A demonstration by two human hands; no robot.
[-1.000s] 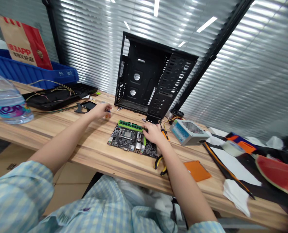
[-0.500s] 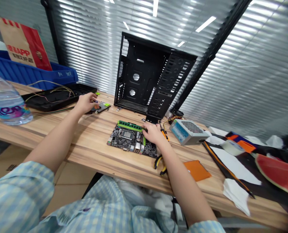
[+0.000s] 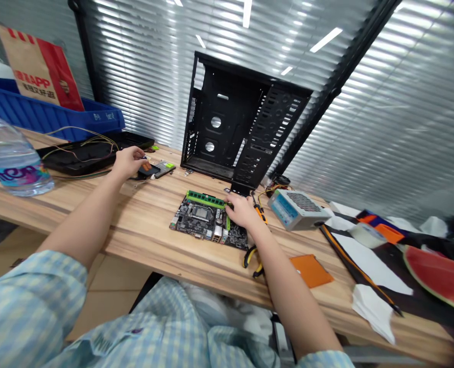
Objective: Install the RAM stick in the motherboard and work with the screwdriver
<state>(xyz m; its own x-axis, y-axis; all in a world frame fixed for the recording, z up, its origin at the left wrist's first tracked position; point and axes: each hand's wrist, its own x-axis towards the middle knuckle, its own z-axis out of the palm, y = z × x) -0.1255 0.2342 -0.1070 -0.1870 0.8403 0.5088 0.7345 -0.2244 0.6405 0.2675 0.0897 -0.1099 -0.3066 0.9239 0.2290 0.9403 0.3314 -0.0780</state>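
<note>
Long wooden surface (image 3: 142, 217) across the view. Upright on it, a black steel PC case frame (image 3: 227, 122), just behind a motherboard (image 3: 198, 220) lying flat. Right of the board, a silver power supply unit (image 3: 295, 209); near its front corner, yellow-handled pliers (image 3: 249, 258). Right hand (image 3: 242, 210) on the board's right side, fingers together, at the end of a green RAM stick (image 3: 206, 199) seated in its slot; any clamping impossible to tell. Left hand (image 3: 129, 162) well left of the board, fingers curled above a small dark part (image 3: 148, 171); grip unclear.
</note>
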